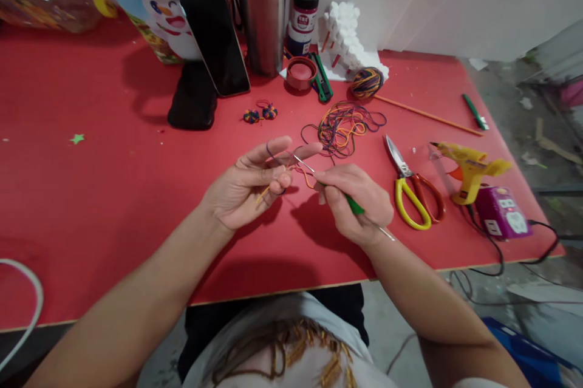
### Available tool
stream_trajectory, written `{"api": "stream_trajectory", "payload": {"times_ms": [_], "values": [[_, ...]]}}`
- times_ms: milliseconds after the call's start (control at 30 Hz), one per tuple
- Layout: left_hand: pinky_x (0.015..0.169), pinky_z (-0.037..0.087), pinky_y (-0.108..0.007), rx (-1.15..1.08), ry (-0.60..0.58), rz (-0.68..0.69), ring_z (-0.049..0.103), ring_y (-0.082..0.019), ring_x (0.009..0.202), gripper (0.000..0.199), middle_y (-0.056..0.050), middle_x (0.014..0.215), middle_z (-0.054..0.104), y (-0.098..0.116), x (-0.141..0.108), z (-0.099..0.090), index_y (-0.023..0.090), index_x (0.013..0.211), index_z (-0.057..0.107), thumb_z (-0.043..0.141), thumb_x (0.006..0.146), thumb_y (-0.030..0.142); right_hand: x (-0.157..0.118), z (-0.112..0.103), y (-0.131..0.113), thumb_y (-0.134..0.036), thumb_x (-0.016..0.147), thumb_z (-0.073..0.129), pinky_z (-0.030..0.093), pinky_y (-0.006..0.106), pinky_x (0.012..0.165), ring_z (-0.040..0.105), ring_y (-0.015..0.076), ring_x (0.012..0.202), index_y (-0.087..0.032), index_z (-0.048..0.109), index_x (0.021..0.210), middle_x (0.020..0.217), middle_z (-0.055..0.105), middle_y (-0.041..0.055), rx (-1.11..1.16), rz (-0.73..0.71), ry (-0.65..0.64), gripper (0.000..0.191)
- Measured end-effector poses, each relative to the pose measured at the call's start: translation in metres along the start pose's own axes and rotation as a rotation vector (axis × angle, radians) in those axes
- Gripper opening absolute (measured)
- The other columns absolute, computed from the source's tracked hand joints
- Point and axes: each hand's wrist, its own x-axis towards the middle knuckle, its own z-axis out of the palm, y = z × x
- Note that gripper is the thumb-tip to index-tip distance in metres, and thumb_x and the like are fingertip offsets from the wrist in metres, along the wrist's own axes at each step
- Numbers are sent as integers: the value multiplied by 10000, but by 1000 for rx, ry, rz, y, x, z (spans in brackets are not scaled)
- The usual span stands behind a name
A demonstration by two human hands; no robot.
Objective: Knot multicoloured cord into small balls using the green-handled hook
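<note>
My left hand pinches multicoloured yarn between thumb and fingers, with a dark strand looped over a raised finger. Closed around the green handle of a crochet hook is my right hand. The hook's thin metal tip reaches to the yarn at my left fingertips. An orange-red strand hangs between the hands. Just beyond them lies a loose tangle of multicoloured yarn, and a yarn ball sits behind it. Two small knitted pieces lie on the red table to the left of the tangle.
Scissors, a yellow glue gun and a purple box with cables are at the right. Behind the hands stand a phone, a metal flask, a jar and a green cutter.
</note>
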Motion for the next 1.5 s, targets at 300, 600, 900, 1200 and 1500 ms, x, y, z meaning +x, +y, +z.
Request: {"api": "stream_trajectory", "payload": {"times_ms": [300,600,900,1200,1500], "values": [[597,595,-69,26,-1,-20,720,-38,663,557,-110,1297,807,3,2,-3,261,954,907,572,825,-165,0,-1,-4,-205,1083,610,571,281,593,677,97,572,-216,823,1149,827,761,15,221,299,191,223],[547,559,-47,103,-103,-53,717,-45,620,545,-156,1235,835,2,1,-3,228,1005,909,565,844,-164,0,-7,-5,-199,1082,616,611,313,760,732,120,663,-224,827,1141,723,707,-17,217,359,86,220],[547,559,-40,4,-123,-125,728,-39,649,569,-135,1329,805,5,0,-8,253,1025,904,556,829,-154,-2,-5,-2,-193,1081,612,623,329,772,735,127,677,-251,809,1198,757,733,-16,212,310,67,236],[553,597,-103,84,-10,-100,720,-66,597,497,-183,1298,810,3,4,-10,201,1054,899,621,830,-145,0,-5,-3,-236,1076,632,631,271,681,710,99,607,-221,826,1125,896,843,30,185,357,69,200],[475,564,-141,180,23,-19,688,-97,493,484,-166,1004,861,-3,13,-12,134,1088,890,613,786,-125,5,-2,-1,-271,1091,616,678,303,799,807,136,759,-212,815,1089,986,878,56,163,400,31,208]]}}
